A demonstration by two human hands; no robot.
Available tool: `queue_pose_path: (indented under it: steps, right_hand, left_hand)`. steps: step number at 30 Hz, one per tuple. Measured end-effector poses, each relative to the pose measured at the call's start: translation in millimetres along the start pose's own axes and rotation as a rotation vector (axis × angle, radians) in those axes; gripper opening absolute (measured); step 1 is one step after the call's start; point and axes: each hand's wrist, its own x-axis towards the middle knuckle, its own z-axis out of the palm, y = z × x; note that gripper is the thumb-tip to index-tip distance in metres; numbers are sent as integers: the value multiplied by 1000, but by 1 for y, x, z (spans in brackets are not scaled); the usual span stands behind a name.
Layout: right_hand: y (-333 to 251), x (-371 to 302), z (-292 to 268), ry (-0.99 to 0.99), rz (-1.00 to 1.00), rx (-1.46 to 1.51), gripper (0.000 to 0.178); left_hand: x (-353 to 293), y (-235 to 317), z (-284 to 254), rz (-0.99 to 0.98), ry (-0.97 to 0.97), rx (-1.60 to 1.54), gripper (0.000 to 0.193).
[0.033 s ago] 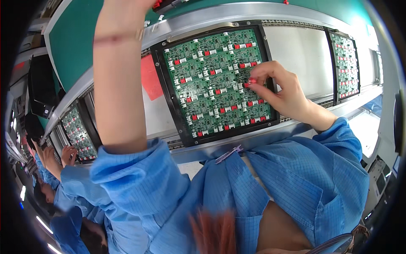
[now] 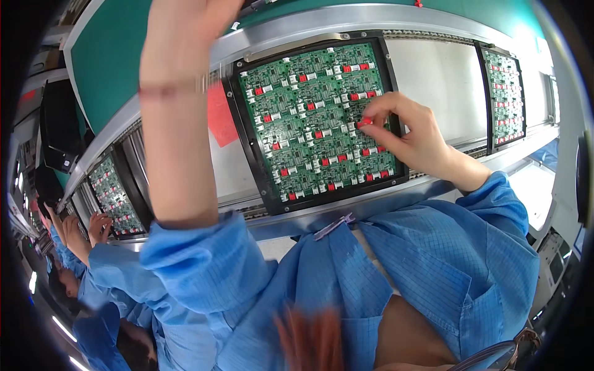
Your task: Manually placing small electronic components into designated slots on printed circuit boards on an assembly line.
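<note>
My right hand [image 2: 413, 131] pinches a small red connector [image 2: 364, 122] between thumb and fingertips at the right part of a green circuit board panel [image 2: 291, 127]. I cannot tell whether the connector is touching the board. The panel sits in a black frame [image 2: 250, 143] and carries rows of white and red connectors. My left hand [image 2: 190, 31] is at the top of the view, beyond the frame's upper left corner. It is smeared by motion and cut off by the picture's edge, so its fingers and anything in them cannot be made out.
The frame rests on a metal conveyor with a chain rail [image 2: 433, 37]. A second framed panel [image 2: 506, 96] lies to the right, another [image 2: 116, 195] to the left, near a co-worker's hands [image 2: 99, 227]. A red sheet [image 2: 221, 115] lies beside the frame; a green surface [image 2: 346, 10] extends behind the rail.
My left hand and forearm have come down toward me and slightly right. The right hand stays at the same spot with the red connector, its fingers shifted slightly.
</note>
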Motion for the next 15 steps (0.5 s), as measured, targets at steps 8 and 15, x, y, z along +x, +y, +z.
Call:
queue_pose_path:
  steps: [8,15]
  right_hand:
    - [12,20,17,-124,96,-34,12]
    - [28,30,35,-127,-40,-132,16]
  left_hand:
    - [-114,-51,-33,-26,455,-106,18]
    - [-127,-49,-57,-54,517,125,22]
